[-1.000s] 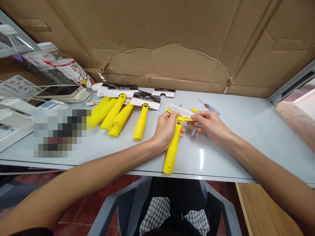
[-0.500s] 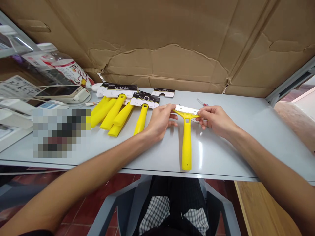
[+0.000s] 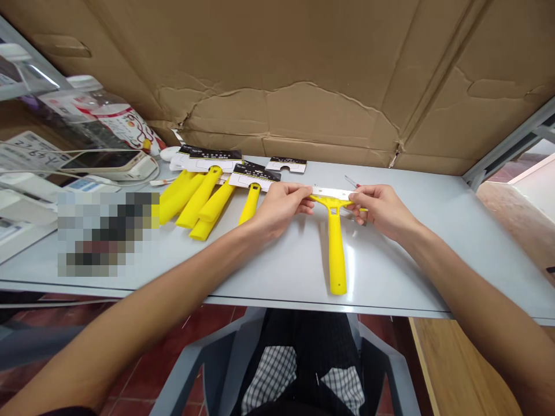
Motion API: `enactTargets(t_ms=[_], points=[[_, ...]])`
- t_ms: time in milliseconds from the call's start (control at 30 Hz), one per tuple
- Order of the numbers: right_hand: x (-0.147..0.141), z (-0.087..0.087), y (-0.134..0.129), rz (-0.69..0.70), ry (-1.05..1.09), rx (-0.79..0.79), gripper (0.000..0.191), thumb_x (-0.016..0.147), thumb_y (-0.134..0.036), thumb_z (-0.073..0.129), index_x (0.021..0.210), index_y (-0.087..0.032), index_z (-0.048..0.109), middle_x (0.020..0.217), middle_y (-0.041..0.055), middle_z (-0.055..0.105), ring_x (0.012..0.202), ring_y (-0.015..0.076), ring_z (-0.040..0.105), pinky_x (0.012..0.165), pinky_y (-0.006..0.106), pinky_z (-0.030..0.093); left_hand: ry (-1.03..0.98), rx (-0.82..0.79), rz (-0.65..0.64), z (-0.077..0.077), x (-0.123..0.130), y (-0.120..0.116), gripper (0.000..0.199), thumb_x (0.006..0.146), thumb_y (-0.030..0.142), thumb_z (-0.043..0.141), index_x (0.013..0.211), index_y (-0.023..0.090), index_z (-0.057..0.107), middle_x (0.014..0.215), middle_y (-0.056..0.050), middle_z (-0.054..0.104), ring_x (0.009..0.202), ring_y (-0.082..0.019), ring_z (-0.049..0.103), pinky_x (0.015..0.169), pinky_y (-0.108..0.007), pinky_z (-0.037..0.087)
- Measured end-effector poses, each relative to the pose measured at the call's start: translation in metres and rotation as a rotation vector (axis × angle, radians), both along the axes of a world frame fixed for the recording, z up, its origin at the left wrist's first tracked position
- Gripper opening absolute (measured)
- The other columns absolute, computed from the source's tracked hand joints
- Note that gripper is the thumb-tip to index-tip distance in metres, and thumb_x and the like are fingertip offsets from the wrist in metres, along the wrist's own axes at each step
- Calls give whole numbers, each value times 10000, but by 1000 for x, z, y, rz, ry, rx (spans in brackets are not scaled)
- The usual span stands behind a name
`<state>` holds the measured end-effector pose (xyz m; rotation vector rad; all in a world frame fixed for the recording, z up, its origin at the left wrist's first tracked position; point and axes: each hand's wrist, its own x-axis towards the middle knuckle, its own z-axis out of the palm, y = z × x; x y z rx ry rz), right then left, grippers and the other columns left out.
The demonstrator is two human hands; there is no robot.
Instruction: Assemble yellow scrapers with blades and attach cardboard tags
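Note:
Both my hands grip a yellow scraper (image 3: 337, 254) by the two ends of its wide head, with its handle pointing toward me. A pale flat blade (image 3: 332, 192) with small holes lies along the head. My left hand (image 3: 284, 208) pinches the left end, fingers curled behind it. At the right end, my right hand (image 3: 376, 209) pinches blade and head together between thumb and fingers. Just behind the right hand, a thin screwdriver (image 3: 352, 182) lies mostly hidden, only its shaft and a bit of red showing.
Several yellow scrapers (image 3: 191, 199) with black and white cards (image 3: 208, 159) lie to the left. Another card (image 3: 286, 164) rests at the back against the cardboard (image 3: 277, 115). Further left are a phone (image 3: 104, 162), cables and plastic bottles (image 3: 108, 110). A patch at left is pixelated.
The scraper's handle has swung slightly to the right and its head has tilted a little. Both hands keep their grip on its ends.

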<state>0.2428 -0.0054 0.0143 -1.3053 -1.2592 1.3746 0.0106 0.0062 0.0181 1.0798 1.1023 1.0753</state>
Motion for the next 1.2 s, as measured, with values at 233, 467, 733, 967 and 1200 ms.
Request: enactTargets(t_ms=[233, 467, 733, 967, 1200], points=[[0, -1, 0, 0, 12, 10, 254, 814, -346, 893, 775, -174, 710, 752, 53, 670, 566, 115, 554, 538, 289, 462, 12, -17, -6, 2, -1, 1, 157, 952, 107, 683, 829, 76, 775, 769, -88, 747, 648, -105, 677, 709, -237, 593], [5, -1, 2, 46, -16, 55, 264, 825, -377, 887, 800, -160, 738, 785, 63, 687, 570, 118, 563, 546, 296, 460, -11, -50, -75, 6, -5, 5, 152, 891, 39, 689, 774, 69, 781, 827, -113, 764, 631, -91, 675, 730, -241, 616], [19, 4, 9, -49, -384, 273, 308, 972, -471, 714, 950, -173, 786, 843, 77, 752, 568, 143, 578, 569, 326, 479, 98, 34, 2, 4, -7, 9, 94, 830, 75, 715, 769, 94, 783, 954, -145, 801, 626, -89, 674, 715, -242, 626], [36, -8, 20, 39, -1011, 575, 244, 933, -374, 705, 1041, -196, 833, 970, 63, 817, 744, 204, 660, 724, 355, 460, 146, 35, 32, 12, -10, 6, 161, 805, 64, 707, 945, 111, 772, 892, -108, 790, 680, -132, 732, 837, -301, 647], [25, -13, 14, 153, -1225, 485, 164, 926, -318, 676, 931, -216, 805, 1066, 107, 774, 892, 273, 698, 750, 373, 460, 141, -2, 49, 13, -10, 8, 415, 765, 13, 697, 1137, 184, 627, 693, -8, 744, 659, -179, 768, 813, -315, 631]])
